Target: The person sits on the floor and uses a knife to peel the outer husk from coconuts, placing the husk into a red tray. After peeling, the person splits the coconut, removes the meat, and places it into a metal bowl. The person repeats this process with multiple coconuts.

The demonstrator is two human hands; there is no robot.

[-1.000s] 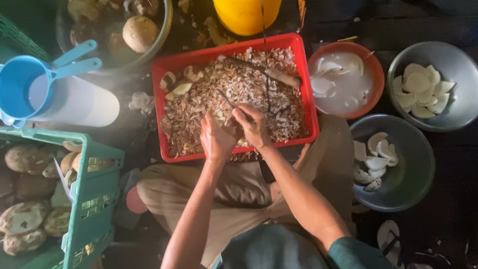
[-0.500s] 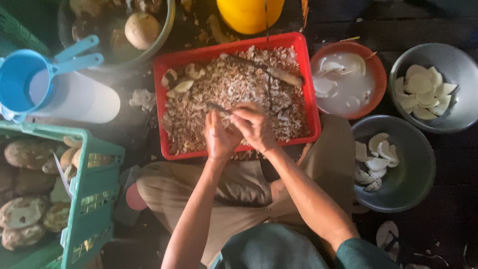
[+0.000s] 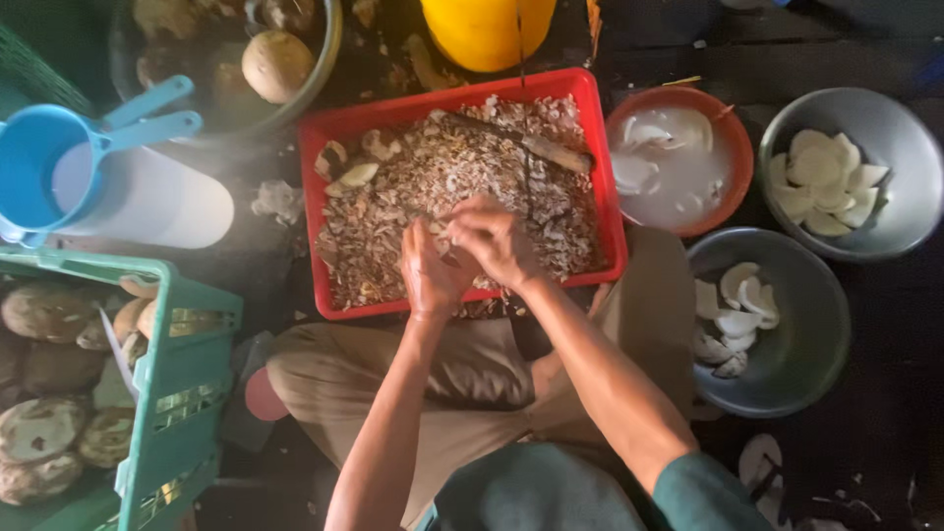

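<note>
- Left hand (image 3: 430, 270) and right hand (image 3: 494, 241) meet, closed around a small pale piece (image 3: 444, 236); what it is, unclear.
- Held over the red rectangular plastic tray (image 3: 605, 177), so brown peelings (image 3: 442, 187) fall in.

Whatever the left hand (image 3: 430, 267) and right hand (image 3: 495, 239) grip is hidden between them. The yellow container (image 3: 486, 29) is cut off at the far edge.

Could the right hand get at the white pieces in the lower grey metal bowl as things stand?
Probably yes: the lower grey metal bowl sits open beside the person's right arm, nothing covering its white pieces, though the right hand is busy over the red plastic tray.
</note>
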